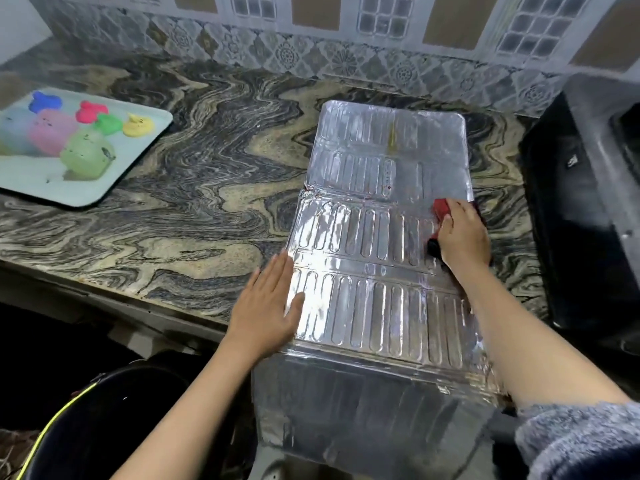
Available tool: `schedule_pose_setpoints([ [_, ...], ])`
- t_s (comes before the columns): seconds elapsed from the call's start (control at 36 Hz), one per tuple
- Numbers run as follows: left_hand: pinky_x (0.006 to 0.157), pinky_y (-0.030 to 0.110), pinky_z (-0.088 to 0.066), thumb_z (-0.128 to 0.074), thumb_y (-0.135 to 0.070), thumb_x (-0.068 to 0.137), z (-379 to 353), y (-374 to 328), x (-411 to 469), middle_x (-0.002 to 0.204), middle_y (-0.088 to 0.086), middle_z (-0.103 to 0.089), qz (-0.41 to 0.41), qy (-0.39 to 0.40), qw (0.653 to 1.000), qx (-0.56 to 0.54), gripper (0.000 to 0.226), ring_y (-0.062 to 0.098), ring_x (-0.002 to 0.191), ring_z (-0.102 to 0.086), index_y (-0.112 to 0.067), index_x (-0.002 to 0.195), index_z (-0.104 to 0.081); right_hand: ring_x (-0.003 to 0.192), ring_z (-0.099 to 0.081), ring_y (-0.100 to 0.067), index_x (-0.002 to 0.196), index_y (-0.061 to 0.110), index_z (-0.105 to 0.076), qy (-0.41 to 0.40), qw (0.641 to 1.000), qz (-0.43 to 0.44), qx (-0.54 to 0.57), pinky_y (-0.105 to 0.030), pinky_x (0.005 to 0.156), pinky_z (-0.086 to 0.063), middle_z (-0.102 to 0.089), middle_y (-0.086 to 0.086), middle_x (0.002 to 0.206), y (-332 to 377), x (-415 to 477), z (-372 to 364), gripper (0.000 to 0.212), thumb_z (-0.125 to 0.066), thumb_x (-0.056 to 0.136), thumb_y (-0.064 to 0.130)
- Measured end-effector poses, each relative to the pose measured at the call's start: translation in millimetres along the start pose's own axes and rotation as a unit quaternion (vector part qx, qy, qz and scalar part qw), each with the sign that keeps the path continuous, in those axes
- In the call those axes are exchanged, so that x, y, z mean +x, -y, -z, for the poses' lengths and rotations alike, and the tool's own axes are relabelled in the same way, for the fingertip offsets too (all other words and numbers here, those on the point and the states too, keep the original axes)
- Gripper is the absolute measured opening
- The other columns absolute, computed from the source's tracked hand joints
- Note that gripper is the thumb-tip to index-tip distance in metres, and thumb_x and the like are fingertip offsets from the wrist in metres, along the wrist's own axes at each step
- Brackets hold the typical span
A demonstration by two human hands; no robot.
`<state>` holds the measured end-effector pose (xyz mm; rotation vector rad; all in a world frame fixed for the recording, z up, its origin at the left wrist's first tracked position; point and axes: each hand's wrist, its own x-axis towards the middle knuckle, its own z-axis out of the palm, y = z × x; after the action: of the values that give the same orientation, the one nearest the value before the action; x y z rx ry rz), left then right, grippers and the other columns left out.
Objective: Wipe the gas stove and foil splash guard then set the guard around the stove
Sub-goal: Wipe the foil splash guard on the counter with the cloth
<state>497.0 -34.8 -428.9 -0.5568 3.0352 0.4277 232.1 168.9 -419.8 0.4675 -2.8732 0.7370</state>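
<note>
Ribbed, creased foil splash guard (374, 237) lies unfolded on the marbled surface (194, 188) — near panel drooping over the front edge. Left hand (266, 306) presses it flat, fingers straight; right hand (462, 233) clutches a red cloth (441, 206) at its right edge, near the black stove (571, 209).

pale tray (133, 174) with coloured cups, far left on marble counter (214, 161).

1. You have one view: a wide-angle camera on your head, looking forward and down at the marble countertop (207, 188).
2. It faces the tiled wall (311, 53) along the frame's top.
3. It sits close: your left hand (266, 306) and right hand (460, 233), gripping a red cloth (440, 207), reach from the bottom edge onto the foil splash guard (377, 237).
4. The tray (86, 192) marks the left edge, the black appliance (571, 220) the right.
</note>
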Motion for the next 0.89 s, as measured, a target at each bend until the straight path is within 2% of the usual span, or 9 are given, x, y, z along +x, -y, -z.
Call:
schedule_pose_setpoints([
  [0.06, 0.115, 0.026, 0.004, -0.01, -0.054, 0.088, 6, -2, 2, 0.156, -0.006, 0.004, 0.012, 0.001, 1.0, 0.005, 0.072, 0.009, 0.145, 0.0, -0.018, 0.15, -0.005, 0.12, -0.047, -0.032, 0.131, 0.009, -0.048, 0.0, 1.0, -0.007, -0.001, -0.042, 0.1, -0.037, -0.047, -0.008, 0.137, -2, -1, 1, 0.039, -0.039, 0.093, 0.013],
  [0.11, 0.115, 0.031, -0.011, -0.011, -0.056, 0.08, 16, -9, 8, 0.155, -0.002, -0.019, 0.028, -0.007, 1.0, 0.012, 0.078, 0.015, 0.143, -0.018, -0.016, 0.146, -0.023, 0.119, -0.047, -0.032, 0.131, 0.009, -0.049, -0.004, 1.0, -0.008, 0.0, -0.042, 0.101, -0.037, -0.047, -0.008, 0.136, -1, -1, 0, 0.039, -0.039, 0.093, 0.013],
  [0.17, 0.109, 0.037, -0.026, -0.025, -0.055, 0.082, 23, -14, 19, 0.144, 0.003, -0.037, 0.043, -0.024, 0.999, 0.012, 0.07, 0.021, 0.134, -0.033, -0.013, 0.136, -0.038, 0.121, -0.046, -0.031, 0.131, 0.009, -0.048, -0.005, 1.0, -0.013, 0.004, -0.04, 0.102, -0.034, -0.047, -0.008, 0.137, 0, -1, -1, 0.039, -0.04, 0.093, 0.012],
  [0.19, 0.108, 0.039, -0.027, -0.034, -0.052, 0.085, 25, -16, 25, 0.142, 0.004, -0.038, 0.048, -0.03, 0.998, 0.015, 0.063, 0.022, 0.132, -0.034, -0.012, 0.134, -0.04, 0.122, -0.045, -0.031, 0.131, 0.009, -0.048, -0.004, 1.0, -0.013, 0.005, -0.04, 0.103, -0.033, -0.046, -0.008, 0.138, -1, 0, -1, 0.039, -0.04, 0.093, 0.012],
  [0.28, 0.112, 0.041, -0.022, -0.04, -0.049, 0.091, 26, -20, 43, 0.151, 0.005, -0.027, 0.056, -0.032, 0.998, 0.023, 0.062, 0.022, 0.139, -0.024, -0.013, 0.141, -0.031, 0.126, -0.042, -0.029, 0.133, 0.01, -0.045, 0.005, 1.0, -0.011, 0.001, -0.041, 0.107, -0.032, -0.043, -0.006, 0.141, -2, 0, -1, 0.041, -0.039, 0.094, 0.014],
  [0.39, 0.117, 0.038, -0.011, -0.028, -0.054, 0.092, 26, -21, 73, 0.156, 0.007, -0.015, 0.039, -0.022, 0.999, 0.015, 0.07, 0.021, 0.145, -0.011, -0.011, 0.146, -0.023, 0.127, -0.042, -0.028, 0.134, 0.011, -0.045, 0.005, 1.0, -0.011, -0.007, -0.041, 0.107, -0.032, -0.044, -0.006, 0.141, -4, 0, -2, 0.041, -0.039, 0.093, 0.015],
  [0.53, 0.117, 0.037, -0.001, -0.009, -0.065, 0.079, 28, -13, 122, 0.158, 0.006, -0.005, 0.016, -0.02, 0.999, 0.03, 0.089, 0.019, 0.146, -0.001, -0.01, 0.148, -0.016, 0.126, -0.044, -0.027, 0.132, 0.011, -0.048, -0.004, 1.0, -0.005, -0.004, -0.042, 0.106, -0.033, -0.046, -0.005, 0.139, -6, 2, -5, 0.04, -0.041, 0.092, 0.014],
  [0.61, 0.117, 0.038, 0.0, -0.015, -0.065, 0.083, 28, -5, 144, 0.158, 0.005, -0.002, 0.012, -0.012, 1.0, 0.021, 0.086, 0.019, 0.146, -0.001, -0.011, 0.149, -0.01, 0.128, -0.042, -0.025, 0.134, 0.012, -0.045, 0.004, 1.0, -0.014, -0.012, -0.041, 0.108, -0.031, -0.044, -0.004, 0.141, -6, 1, -5, 0.041, -0.039, 0.093, 0.015],
  [0.89, 0.116, 0.031, 0.002, -0.013, -0.064, 0.087, 16, 7, 156, 0.158, 0.006, -0.002, -0.012, -0.026, 0.999, 0.021, 0.083, 0.017, 0.146, -0.001, -0.011, 0.149, -0.007, 0.136, -0.033, -0.025, 0.137, 0.012, -0.041, -0.01, 0.997, -0.07, -0.015, -0.039, 0.112, -0.022, -0.04, -0.006, 0.146, 4, 26, -13, 0.041, -0.036, 0.097, 0.017],
])
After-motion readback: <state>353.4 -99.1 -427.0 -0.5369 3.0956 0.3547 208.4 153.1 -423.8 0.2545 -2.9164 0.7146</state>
